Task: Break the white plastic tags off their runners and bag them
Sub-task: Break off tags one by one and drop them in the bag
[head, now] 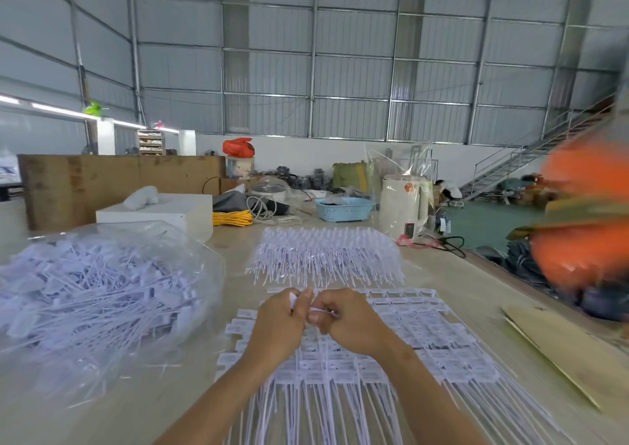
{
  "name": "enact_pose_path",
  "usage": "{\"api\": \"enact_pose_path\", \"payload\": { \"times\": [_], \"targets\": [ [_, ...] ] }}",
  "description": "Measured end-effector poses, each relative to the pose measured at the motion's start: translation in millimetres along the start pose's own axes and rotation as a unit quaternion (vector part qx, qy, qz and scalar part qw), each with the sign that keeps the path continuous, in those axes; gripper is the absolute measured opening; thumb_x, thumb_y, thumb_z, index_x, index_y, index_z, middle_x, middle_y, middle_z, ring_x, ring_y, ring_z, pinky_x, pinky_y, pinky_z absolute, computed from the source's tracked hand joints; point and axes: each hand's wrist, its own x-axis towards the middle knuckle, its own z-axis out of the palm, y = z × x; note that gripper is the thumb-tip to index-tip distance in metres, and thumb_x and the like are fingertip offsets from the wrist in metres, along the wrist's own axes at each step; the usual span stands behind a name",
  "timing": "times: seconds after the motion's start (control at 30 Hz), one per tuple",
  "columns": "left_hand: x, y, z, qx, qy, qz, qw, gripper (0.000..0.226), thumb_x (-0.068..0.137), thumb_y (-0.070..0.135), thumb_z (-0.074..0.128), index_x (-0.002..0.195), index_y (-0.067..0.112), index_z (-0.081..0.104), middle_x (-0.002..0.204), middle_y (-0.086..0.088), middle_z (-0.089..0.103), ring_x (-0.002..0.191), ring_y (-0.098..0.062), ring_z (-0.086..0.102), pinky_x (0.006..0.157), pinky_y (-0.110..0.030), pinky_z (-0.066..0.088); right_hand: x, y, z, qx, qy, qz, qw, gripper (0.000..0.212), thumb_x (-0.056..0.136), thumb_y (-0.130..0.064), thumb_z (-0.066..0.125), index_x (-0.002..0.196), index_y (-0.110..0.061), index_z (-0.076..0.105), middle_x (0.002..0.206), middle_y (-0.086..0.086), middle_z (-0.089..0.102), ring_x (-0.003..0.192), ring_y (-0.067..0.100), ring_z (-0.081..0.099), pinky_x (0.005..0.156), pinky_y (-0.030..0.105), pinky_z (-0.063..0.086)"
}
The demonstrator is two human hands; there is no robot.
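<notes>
Head view: left hand (pixel 277 322) and right hand (pixel 347 323) meet knuckle to knuckle, fingers curled, each pinching a white tag (pixel 293 300) between them; sheet of tags on runners (pixel 442 346) lies on the tabletop (pixel 476 284) beneath; clear bag (pixel 102 294) of loose tags at left.

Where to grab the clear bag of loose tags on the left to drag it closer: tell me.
Take the clear bag by its slack film on the right edge, nearest the left hand, coming from the right. That edge faces the hands; the tags inside are a loose heap.
</notes>
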Motion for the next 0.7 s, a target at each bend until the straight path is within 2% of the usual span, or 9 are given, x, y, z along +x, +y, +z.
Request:
{"api": "enact_pose_path", "payload": {
  "times": [0.1,0.17,0.27,0.37,0.43,0.5,0.53,0.63,0.7],
  "targets": [
    [3,4,-4,0.031,-0.025,-0.018,0.999,0.040,0.098,0.030,0.047,0.061,0.016,0.051,0.045,0.006,0.046,0.034,-0.003,0.039,0.042,-0.019,0.034,1,0,0,-0.038,0.008,-0.026,0.999,0.015,0.088,-0.013,0.059,0.074,-0.016,0.061,0.072,0.007,0.059,0.073,0.024,0.055,0.070,0.035,0.046],
    [4,7,-11,-0.060,-0.081,-0.110,0.989,0.038,0.098,0.030,0.049,0.064,0.014,0.049,0.041,0.005,0.040,0.030,-0.007,0.031,0.034,-0.017,0.026,0,2,-2,-0.092,0.007,-0.038,0.995,0.010,0.089,-0.013,0.058,0.081,-0.016,0.065,0.078,0.003,0.064,0.078,0.023,0.059,0.071,0.032,0.046],
    [8,9,-34,-0.180,-0.153,-0.224,0.945,0.037,0.094,0.031,0.055,0.062,0.016,0.045,0.041,0.006,0.031,0.028,-0.007,0.021,0.031,-0.009,0.015,-3,14,-23,-0.162,0.057,-0.004,0.985,0.015,0.093,-0.016,0.054,0.080,-0.016,0.061,0.075,-0.003,0.062,0.076,0.015,0.059,0.072,0.025,0.048],
    [18,-1,-51,-0.359,-0.120,-0.271,0.885,0.035,0.093,0.033,0.053,0.065,0.014,0.045,0.041,0.005,0.030,0.024,-0.005,0.021,0.027,-0.008,0.015,-8,15,-51,0.002,0.174,0.026,0.984,0.026,0.092,-0.011,0.056,0.066,-0.009,0.055,0.060,-0.007,0.050,0.057,0.005,0.046,0.057,0.017,0.037],
    [18,-7,-46,-0.386,-0.083,-0.260,0.881,0.030,0.094,0.033,0.050,0.074,0.011,0.046,0.044,0.003,0.038,0.026,-0.004,0.025,0.027,-0.009,0.017,-11,4,-61,0.161,0.206,0.003,0.965,0.026,0.091,-0.006,0.057,0.065,-0.007,0.056,0.053,-0.010,0.049,0.049,0.002,0.040,0.051,0.013,0.034],
    [14,-9,-31,-0.374,-0.080,-0.249,0.890,0.030,0.095,0.035,0.048,0.082,0.008,0.048,0.048,-0.001,0.046,0.030,-0.005,0.029,0.027,-0.012,0.020,-12,-11,-60,0.266,0.145,-0.022,0.953,0.022,0.090,-0.007,0.058,0.069,-0.008,0.062,0.054,-0.010,0.053,0.047,0.004,0.039,0.047,0.014,0.034],
    [12,-8,-24,-0.376,-0.088,-0.252,0.887,0.033,0.095,0.039,0.047,0.085,0.007,0.049,0.050,-0.002,0.049,0.031,-0.006,0.031,0.028,-0.013,0.021,-12,-18,-55,0.276,0.105,-0.027,0.955,0.018,0.090,-0.008,0.058,0.073,-0.009,0.064,0.056,-0.010,0.056,0.048,0.005,0.040,0.047,0.014,0.035],
    [7,1,-8,-0.386,-0.127,-0.231,0.884,0.058,0.084,0.063,0.042,0.084,0.008,0.058,0.052,-0.004,0.053,0.035,-0.010,0.039,0.031,-0.017,0.028,-7,-28,-29,0.176,0.024,-0.033,0.983,0.012,0.091,-0.006,0.057,0.083,-0.008,0.066,0.066,-0.011,0.058,0.054,0.006,0.049,0.054,0.018,0.043],
    [3,5,0,-0.361,-0.146,-0.190,0.902,0.062,0.075,0.070,0.041,0.081,0.013,0.065,0.053,-0.001,0.056,0.037,-0.010,0.042,0.034,-0.018,0.032,-1,-26,-12,0.079,-0.004,-0.023,0.997,0.013,0.091,0.001,0.052,0.093,-0.002,0.065,0.085,0.002,0.055,0.080,0.016,0.057,0.073,0.030,0.049]
  ]
}}
